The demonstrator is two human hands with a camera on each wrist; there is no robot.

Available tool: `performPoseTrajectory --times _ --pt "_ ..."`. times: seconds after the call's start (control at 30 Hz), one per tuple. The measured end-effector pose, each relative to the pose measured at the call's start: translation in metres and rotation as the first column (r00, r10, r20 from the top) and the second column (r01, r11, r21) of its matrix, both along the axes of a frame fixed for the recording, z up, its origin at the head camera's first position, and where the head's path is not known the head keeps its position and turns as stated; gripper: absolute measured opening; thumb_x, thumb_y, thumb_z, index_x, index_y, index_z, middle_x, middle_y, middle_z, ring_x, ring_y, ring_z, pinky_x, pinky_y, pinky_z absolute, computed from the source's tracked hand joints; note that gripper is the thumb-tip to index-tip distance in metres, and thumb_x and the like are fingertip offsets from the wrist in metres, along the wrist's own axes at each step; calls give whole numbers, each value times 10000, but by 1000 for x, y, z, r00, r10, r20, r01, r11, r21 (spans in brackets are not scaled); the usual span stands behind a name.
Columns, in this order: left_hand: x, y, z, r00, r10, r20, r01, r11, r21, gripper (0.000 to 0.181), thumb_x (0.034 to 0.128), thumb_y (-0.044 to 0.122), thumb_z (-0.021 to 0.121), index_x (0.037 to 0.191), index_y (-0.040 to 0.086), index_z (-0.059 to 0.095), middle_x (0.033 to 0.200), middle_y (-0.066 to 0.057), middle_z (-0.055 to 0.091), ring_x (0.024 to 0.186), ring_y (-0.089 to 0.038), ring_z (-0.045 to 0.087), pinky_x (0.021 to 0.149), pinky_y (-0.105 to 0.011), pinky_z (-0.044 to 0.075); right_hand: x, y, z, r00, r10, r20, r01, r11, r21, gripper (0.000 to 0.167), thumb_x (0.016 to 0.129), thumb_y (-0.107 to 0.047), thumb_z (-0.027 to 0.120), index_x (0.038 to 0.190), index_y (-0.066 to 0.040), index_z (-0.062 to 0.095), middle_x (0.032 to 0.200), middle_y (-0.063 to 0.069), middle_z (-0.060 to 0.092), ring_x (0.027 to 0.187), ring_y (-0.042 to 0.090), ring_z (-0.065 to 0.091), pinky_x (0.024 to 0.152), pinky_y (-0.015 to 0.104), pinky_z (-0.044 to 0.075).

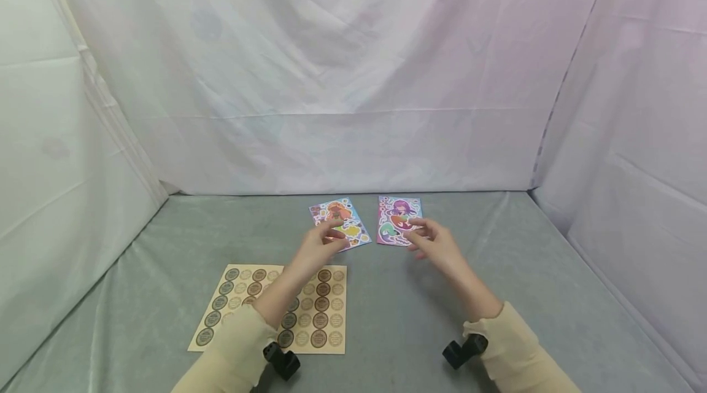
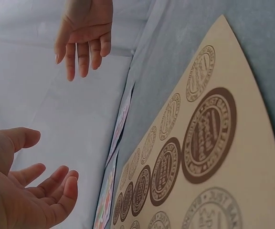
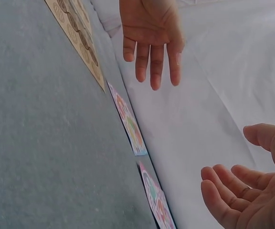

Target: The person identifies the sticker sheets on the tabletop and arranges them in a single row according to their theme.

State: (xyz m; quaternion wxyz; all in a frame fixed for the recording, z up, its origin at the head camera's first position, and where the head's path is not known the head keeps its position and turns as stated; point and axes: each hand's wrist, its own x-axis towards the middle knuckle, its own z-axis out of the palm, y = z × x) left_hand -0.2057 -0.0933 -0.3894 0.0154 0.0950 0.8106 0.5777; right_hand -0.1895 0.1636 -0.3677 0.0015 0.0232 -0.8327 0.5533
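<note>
Two mermaid sticker sheets lie side by side towards the back of the table. The left sticker sheet (image 1: 353, 227), with an orange-haired figure, is tilted, and my left hand (image 1: 321, 244) hovers in front of its lower left part. The right sticker sheet (image 1: 393, 218), with a purple-haired figure, lies nearly straight; my right hand (image 1: 436, 247) hangs in the air by its right edge. Both hands hold nothing, their fingers loosely bent. Beneath my left forearm lies a tan sheet of round labels (image 1: 330, 313), printed in brown, black and pale rings, partly hidden by the arm.
A grey-green cloth (image 1: 397, 319) covers the table. White curtains (image 1: 342, 73) stand behind it and along both sides. A black wrist camera (image 1: 465, 350) sits on each sleeve cuff.
</note>
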Motion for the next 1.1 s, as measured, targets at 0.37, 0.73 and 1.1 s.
performPoseTrajectory --times 0.37,0.73,1.1 --pt "-11 16 -1 999 -11 -32 12 1000 12 457 872 80 667 1304 -2 544 1061 -165 642 880 -243 618 734 -339 529 -9 9 -4 999 -43 21 43 999 15 419 954 -212 601 1291 26 527 1133 247 608 995 375 621 780 408 542" --pt "-23 26 -7 998 -3 -67 4 1000 16 436 853 57 673 1265 -30 558 994 -147 660 810 -236 630 667 -298 523 -19 16 -8 994 -79 69 79 997 1 459 965 -255 580 1326 17 504 1192 214 578 1077 365 579 864 463 501" --pt "-36 35 -12 996 7 -84 -8 1000 -17 445 862 84 668 1281 -19 559 1018 -130 655 835 -231 635 650 -279 535 -31 21 -14 985 -145 96 148 989 -24 472 963 -254 579 1340 17 491 1248 199 535 1103 336 543 904 467 470"
